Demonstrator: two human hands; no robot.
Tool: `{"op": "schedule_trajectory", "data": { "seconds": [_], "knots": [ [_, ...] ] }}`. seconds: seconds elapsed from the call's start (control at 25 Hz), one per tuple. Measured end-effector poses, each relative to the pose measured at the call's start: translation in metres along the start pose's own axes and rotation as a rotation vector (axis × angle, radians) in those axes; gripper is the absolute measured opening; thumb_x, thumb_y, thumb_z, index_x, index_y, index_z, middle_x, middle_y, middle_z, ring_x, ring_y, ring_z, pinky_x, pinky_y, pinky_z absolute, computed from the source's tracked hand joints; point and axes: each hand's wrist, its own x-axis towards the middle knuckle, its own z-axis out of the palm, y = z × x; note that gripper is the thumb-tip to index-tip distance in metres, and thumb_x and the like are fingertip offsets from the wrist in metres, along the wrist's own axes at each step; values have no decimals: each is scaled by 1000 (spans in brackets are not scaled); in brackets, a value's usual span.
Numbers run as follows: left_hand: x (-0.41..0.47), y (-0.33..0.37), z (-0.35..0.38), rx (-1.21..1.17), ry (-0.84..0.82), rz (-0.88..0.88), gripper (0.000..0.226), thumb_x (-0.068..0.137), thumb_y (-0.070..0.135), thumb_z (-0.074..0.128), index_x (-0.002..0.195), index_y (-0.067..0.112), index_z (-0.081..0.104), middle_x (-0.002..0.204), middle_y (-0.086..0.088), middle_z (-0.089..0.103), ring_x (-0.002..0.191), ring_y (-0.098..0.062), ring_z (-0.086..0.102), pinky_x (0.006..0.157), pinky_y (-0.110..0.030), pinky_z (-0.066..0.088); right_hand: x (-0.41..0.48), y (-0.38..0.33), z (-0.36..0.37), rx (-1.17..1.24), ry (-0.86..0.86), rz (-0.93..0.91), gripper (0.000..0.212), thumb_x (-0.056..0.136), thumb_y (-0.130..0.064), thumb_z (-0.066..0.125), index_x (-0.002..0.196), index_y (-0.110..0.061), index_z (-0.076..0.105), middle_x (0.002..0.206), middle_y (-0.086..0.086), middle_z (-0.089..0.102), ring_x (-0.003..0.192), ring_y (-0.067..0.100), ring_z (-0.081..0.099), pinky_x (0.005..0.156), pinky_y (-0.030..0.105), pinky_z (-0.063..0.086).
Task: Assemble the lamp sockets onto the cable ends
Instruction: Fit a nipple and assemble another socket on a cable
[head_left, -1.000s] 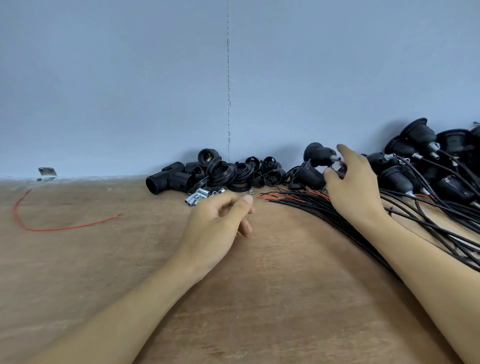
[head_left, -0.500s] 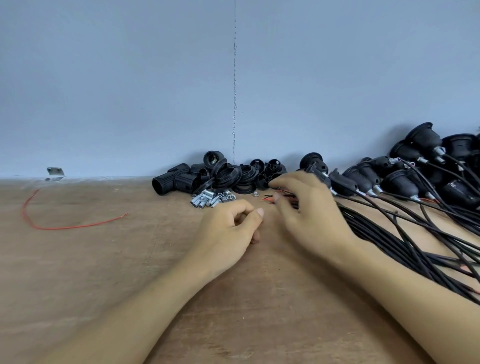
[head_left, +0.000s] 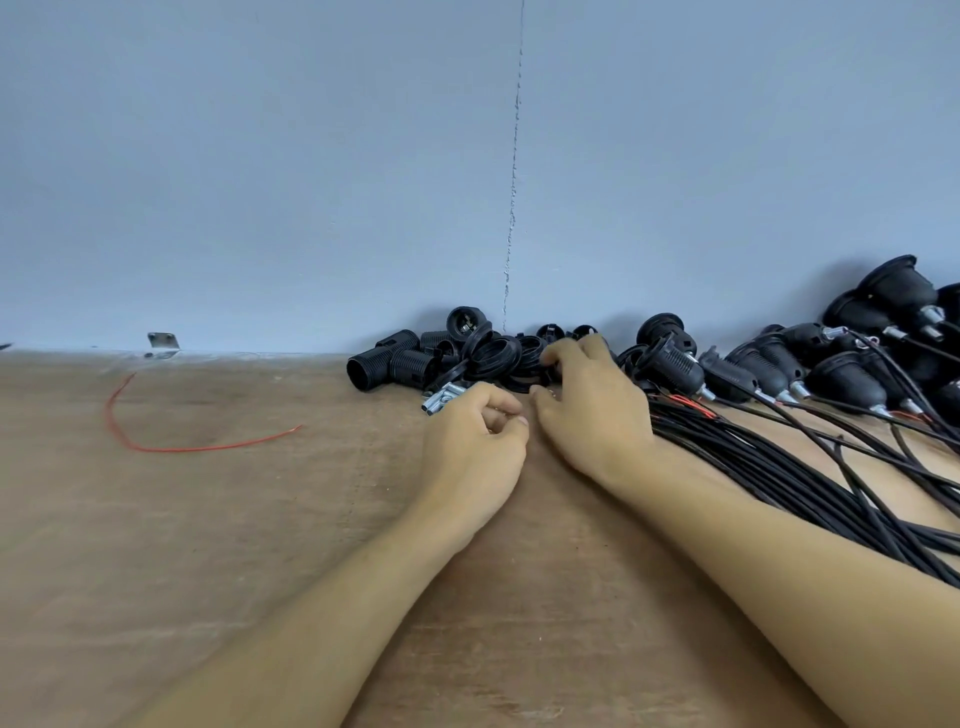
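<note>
Partly done: wired sockets (head_left: 841, 379) heaped back right of bench (head_left: 234, 519), loose socket parts (head_left: 405, 364) unfitted. Left hand (head_left: 472, 441), right hand (head_left: 592, 410) curled; grips unclear.

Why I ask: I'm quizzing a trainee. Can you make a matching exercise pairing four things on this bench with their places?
Things: 1 red wire; 2 metal tubes; 3 black cables; 4 metal bracket.
Places: A against the wall, far left; B just beyond the left hand; C alone on the table, left side; D right of the right hand.
Pairs: 1-C, 2-B, 3-D, 4-A.
</note>
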Motion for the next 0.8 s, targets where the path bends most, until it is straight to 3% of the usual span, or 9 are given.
{"op": "schedule_trajectory", "data": {
  "seconds": [0.12, 0.24, 0.4, 0.56, 0.64, 0.8],
  "knots": [
    [2, 0, -4, 11, -4, -18, 17, 91, 12, 66, 86, 27, 71, 62, 17, 61, 55, 3, 51, 56, -14, 40, 13, 3, 1, -122, -41, 144, 47, 91, -33, 63, 132, -14, 49, 130, 10, 46, 114, 34, 56, 80, 39, 44],
    [7, 1, -11, 60, 61, -25, 17, 90, 9, 65, 90, 25, 70, 69, 12, 64, 60, -3, 54, 58, -20, 38, 19, 9, 2, -127, -82, 170, 29, 96, -34, 57, 118, -16, 63, 123, 10, 55, 109, 34, 57, 78, 38, 41],
    [12, -1, -20, 204, 118, 12, 28, 83, 3, 65, 101, 24, 63, 82, 6, 67, 72, -3, 55, 58, -10, 36, 16, 10, -3, 52, 28, 174, 18, 96, -31, 56, 105, -22, 69, 114, 4, 63, 102, 29, 60, 74, 33, 39],
    [13, -3, -20, 323, 128, 68, 28, 78, 1, 67, 100, 18, 62, 93, 0, 61, 85, -16, 56, 62, -14, 35, 6, 3, -18, 384, 40, 123, 15, 94, -31, 60, 103, -24, 70, 94, -7, 69, 88, 18, 65, 81, 37, 53],
    [14, -3, -23, 370, 132, 82, 29, 76, 0, 65, 101, 16, 62, 97, -2, 60, 87, -18, 54, 61, -15, 33, -2, -3, -28, 464, -64, 98, 9, 87, -33, 64, 88, -28, 71, 79, -11, 69, 78, 12, 65, 77, 36, 53],
    [15, -3, -25, 424, 120, 101, 36, 74, -4, 60, 105, 13, 62, 101, -4, 59, 90, -18, 51, 61, -15, 34, -14, -9, -45, 312, -186, 177, 25, 68, -45, 55, 58, -24, 60, 59, -11, 63, 61, 14, 56, 59, 31, 39]
  ]
}}
